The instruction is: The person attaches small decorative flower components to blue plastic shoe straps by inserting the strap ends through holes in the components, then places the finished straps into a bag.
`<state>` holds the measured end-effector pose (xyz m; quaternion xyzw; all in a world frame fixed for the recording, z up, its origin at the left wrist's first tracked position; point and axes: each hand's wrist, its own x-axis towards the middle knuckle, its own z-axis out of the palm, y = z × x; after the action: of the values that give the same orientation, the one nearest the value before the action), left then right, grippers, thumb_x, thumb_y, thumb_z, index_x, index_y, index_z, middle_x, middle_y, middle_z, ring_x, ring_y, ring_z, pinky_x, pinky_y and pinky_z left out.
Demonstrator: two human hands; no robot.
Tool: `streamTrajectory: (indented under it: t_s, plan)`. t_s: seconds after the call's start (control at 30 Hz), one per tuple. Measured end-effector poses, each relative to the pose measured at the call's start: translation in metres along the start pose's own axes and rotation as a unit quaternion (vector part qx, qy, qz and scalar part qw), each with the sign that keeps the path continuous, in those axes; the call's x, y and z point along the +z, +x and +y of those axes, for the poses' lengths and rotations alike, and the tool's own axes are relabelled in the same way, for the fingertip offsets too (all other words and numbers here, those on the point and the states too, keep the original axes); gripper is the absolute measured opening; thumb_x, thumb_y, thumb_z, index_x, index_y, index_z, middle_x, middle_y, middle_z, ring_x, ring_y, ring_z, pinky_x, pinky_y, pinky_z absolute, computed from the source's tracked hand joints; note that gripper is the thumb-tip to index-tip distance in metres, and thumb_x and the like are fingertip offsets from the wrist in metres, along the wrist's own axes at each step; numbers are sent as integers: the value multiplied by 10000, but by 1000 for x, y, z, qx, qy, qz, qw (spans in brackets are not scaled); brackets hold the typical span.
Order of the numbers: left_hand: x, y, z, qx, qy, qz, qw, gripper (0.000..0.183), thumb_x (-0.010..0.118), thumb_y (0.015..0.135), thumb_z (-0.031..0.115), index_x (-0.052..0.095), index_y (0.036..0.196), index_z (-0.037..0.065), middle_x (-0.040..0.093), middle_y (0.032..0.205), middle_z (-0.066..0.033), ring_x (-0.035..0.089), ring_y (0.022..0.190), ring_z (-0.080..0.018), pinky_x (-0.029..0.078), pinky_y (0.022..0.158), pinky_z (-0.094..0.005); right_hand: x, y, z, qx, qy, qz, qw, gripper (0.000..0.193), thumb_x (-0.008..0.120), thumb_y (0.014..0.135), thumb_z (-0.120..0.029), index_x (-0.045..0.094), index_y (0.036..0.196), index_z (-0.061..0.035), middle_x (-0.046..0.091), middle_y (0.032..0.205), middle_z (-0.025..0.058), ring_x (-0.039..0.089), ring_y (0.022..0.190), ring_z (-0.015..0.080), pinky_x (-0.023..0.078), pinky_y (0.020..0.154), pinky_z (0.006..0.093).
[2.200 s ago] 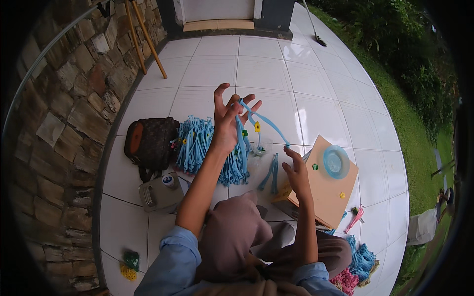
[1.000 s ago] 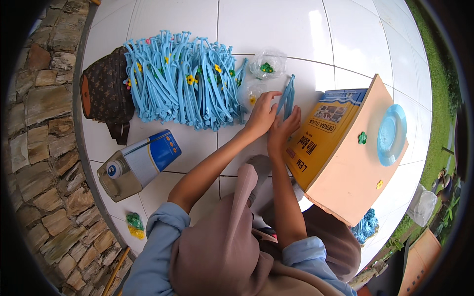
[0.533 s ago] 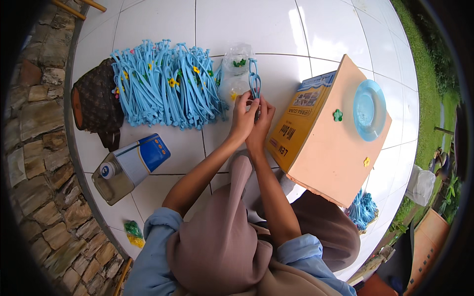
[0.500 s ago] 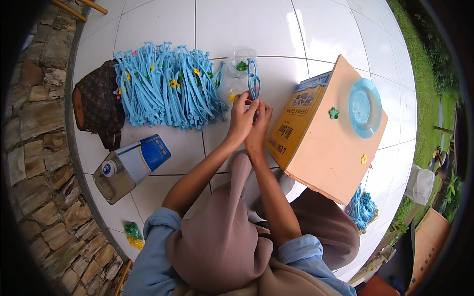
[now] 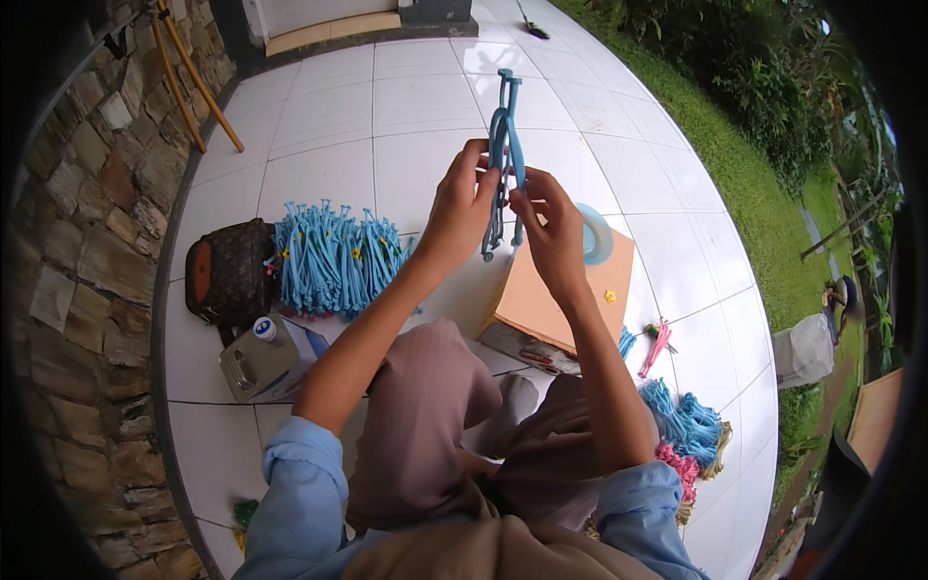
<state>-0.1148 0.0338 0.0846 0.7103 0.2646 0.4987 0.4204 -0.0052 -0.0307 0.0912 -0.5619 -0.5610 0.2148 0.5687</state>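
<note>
Light blue rubber sandal straps (image 5: 515,145), with knobbed ends, are held up in front of me between both hands. My left hand (image 5: 456,215) is closed on their left side and my right hand (image 5: 553,227) pinches the right side. Whether it is one strap or two together I cannot tell. Beyond my left forearm lies a wide pile of such straps (image 5: 333,263), dotted with small yellow and other coloured flowers. Below my right hand is a box with a peach top (image 5: 556,300), bearing a yellow flower (image 5: 610,296) and a blue dish (image 5: 596,235), partly hidden.
A brown patterned bag (image 5: 232,275) and a metal tin (image 5: 253,372) stand left of the pile. Bundles of blue straps (image 5: 688,425) and pink straps (image 5: 680,471) lie by my right knee, with another pink bundle (image 5: 655,348) farther off. A stone wall (image 5: 82,280) borders the left.
Both hands have lifted the blue straps from low between the pile and the box and moved apart around them. The view has tilted up, showing more floor and grass.
</note>
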Motion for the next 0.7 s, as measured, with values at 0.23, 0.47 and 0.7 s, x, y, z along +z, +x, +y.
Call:
streamTrajectory:
  t_s: [0.23,0.47,0.7]
  plan:
    - [53,-12,37,83,174,32,981,824,619,732,-34,72,1346,14,271,1214,-199,374,1120,-288,386,921,-402,-85,-42,-37,-38,-218,76,972,207,503,856,-40,535,1056,5,541,853,139,584,723,260,457,629,346]
    - [74,-20,57,349,456,-124,809,833,606,672,-59,190,1369,126,306,1286,-123,350,1182,-290,303,996,-474,-119,-68,-30,-67,-313,41,946,180,492,867,-90,533,1037,-47,553,863,138,570,716,336,455,610,404]
    - [71,-30,33,164,292,-265,904,620,644,750,81,347,1291,137,582,845,-108,604,762,-290,508,724,-351,-126,-67,-30,-56,-324,21,944,196,583,810,-119,566,1003,-84,586,850,76,562,793,259,444,696,359]
